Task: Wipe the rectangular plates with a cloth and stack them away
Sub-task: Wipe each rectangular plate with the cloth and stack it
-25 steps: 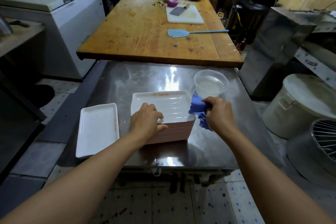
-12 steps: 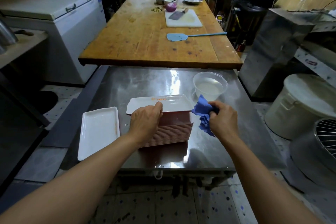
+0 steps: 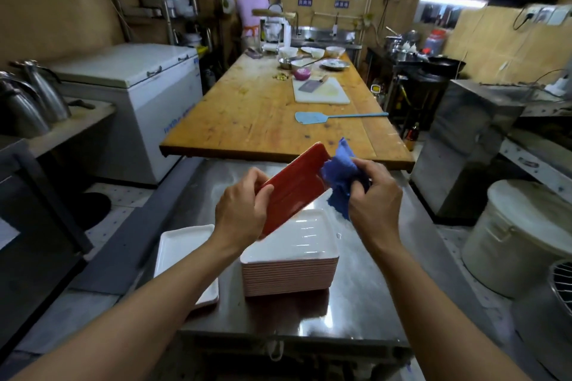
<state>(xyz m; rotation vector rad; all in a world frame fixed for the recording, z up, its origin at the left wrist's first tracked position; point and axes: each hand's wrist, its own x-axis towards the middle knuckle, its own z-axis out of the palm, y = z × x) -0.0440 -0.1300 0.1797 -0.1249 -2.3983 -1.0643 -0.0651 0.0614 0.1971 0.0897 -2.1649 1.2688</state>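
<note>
red and glossy on its underside, a rectangular plate [image 3: 294,187] with rounded corners is held tilted in the air above the steel table [image 3: 365,297], underside toward the camera. the left hand [image 3: 244,206] grips its near-left end, fingers curled round the edge. the right hand [image 3: 373,195] clutches a crumpled blue cloth [image 3: 339,175], soft and frayed, pressed against the plate's far-right edge. directly below sits a stack of plates [image 3: 291,266], white inside with pink ribbed sides. left of the stack lies a single white plate [image 3: 182,254], flat on the table.
</note>
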